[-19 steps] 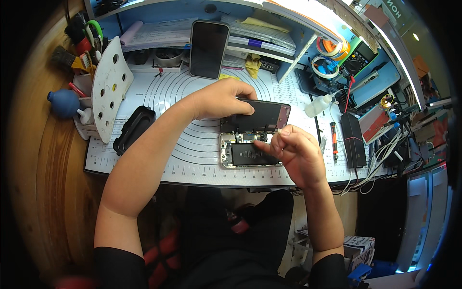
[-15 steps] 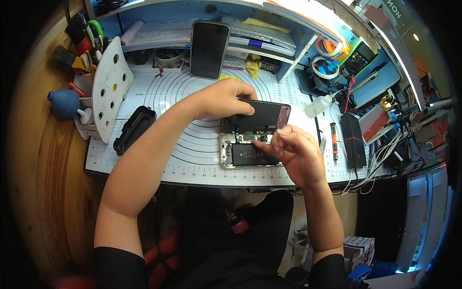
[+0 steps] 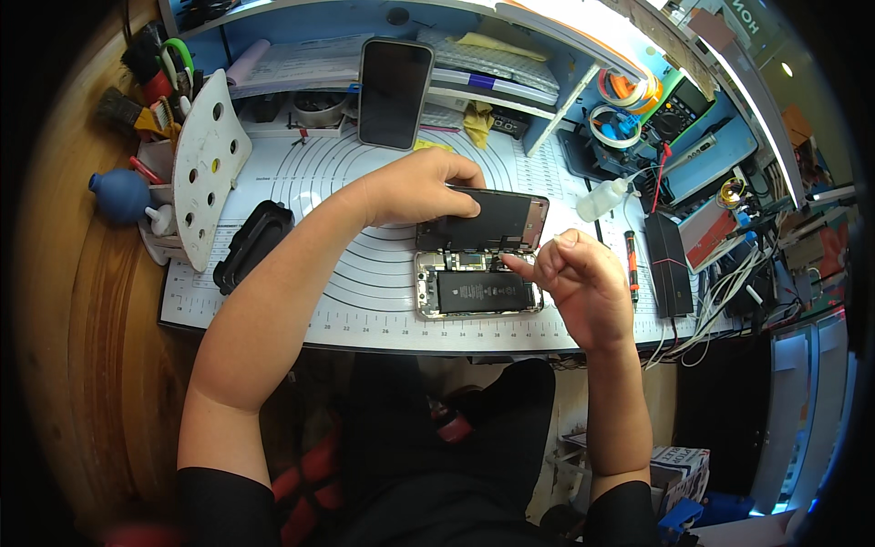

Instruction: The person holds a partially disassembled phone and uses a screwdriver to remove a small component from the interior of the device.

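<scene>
An opened phone body [image 3: 427, 308] lies on the white mat, with its black battery [image 3: 478, 292] and circuit parts exposed. Its black screen panel [image 3: 497, 219] is lifted at the far edge, inner side up, and cables seem to bridge the two. My left hand [image 3: 436, 190] grips the panel's upper left, thumb on the inner face and fingers behind. My right hand [image 3: 583, 283] is at the body's right end. One finger reaches to the connectors near the upper right; thumb and other fingers are curled together, and what they hold, if anything, cannot be made out.
A black tray-like case [image 3: 253, 246] lies left, beside a white holder [image 3: 214, 173] with brushes and a blue air blower [image 3: 123, 194]. Another phone [image 3: 395, 94] stands upright behind. Right are a clear bottle [image 3: 603, 199], a screwdriver [image 3: 632, 264], a black box [image 3: 670, 264] and tangled cables [image 3: 725, 305].
My right hand has shifted right, uncovering more of the battery, and its outstretched finger now reaches the body's upper right. My left hand still holds the panel, nearly unmoved.
</scene>
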Demonstrator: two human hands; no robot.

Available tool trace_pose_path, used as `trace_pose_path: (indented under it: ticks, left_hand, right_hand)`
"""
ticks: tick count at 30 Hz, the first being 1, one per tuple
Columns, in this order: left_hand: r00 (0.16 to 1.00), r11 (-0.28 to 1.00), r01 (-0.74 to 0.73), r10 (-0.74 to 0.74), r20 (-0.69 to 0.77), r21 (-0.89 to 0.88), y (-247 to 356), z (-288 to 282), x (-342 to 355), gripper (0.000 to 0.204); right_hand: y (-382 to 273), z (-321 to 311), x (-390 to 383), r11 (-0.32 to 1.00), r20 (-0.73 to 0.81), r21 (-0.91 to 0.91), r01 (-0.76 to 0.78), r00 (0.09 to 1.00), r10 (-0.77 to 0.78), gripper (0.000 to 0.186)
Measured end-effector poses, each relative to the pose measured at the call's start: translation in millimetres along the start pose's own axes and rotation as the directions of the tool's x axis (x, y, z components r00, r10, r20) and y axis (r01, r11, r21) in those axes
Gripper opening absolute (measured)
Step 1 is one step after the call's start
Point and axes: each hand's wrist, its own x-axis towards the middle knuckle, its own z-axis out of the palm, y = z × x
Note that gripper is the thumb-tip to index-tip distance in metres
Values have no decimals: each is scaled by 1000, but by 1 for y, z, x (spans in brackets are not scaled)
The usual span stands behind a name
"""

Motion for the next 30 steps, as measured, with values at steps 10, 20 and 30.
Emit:
trace_pose_path:
  ticks: [10,20,30]
  left_hand:
    - [1000,1000,-22,22,-18,-6,-6,-1,-1,20]
    - [1000,997,-18,17,-7,-69,-7,0,1,14]
    - [997,990,79,-80,-1,-118,-2,1,2,15]
  right_hand:
    - [2,6,-4,999,-14,-42,-6,1000,5,22]
    - [10,0,-23,930,-78,-363,62,992,-96,14]
    - [-17,-77,-64,477,-288,-879,-20,818,-498,11]
